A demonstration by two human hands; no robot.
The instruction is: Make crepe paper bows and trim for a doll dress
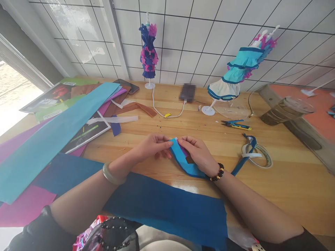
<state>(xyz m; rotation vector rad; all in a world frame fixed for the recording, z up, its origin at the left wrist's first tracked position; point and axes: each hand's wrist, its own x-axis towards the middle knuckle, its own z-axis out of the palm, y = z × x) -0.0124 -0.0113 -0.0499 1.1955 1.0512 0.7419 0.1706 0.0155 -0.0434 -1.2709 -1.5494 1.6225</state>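
Far left, our light blue sheet (60, 139) lies on a loose pile; the dark blue sheet (172, 205) runs from beneath it, under our left forearm, to the near edge. We'd lift that forearm so the sheet doesn't drag or crease. Left hand (155, 146): thumb and fingertips together, clamped on the upper left edge of the blue strip (178, 158), which sits mid-table between our hands. Curled fingers partly hidden, so we can't tell how many carry the pinch. The strip curves down and right, its tail reaching our right wrist. A purple piece (183, 149) and a brown piece (190, 159) lie against it; overlap partly covered. Right hand (196, 151): thumb and fingers clamped on the strip's top end, close beside the left pinch. We think short, close pinches suit this: light pressure, edges flush, tail slack, wrist off it. Further right, cutters (237, 124), then a dark ribbon (242, 164) lying across the tape roll (269, 158), well apart from both pinches.
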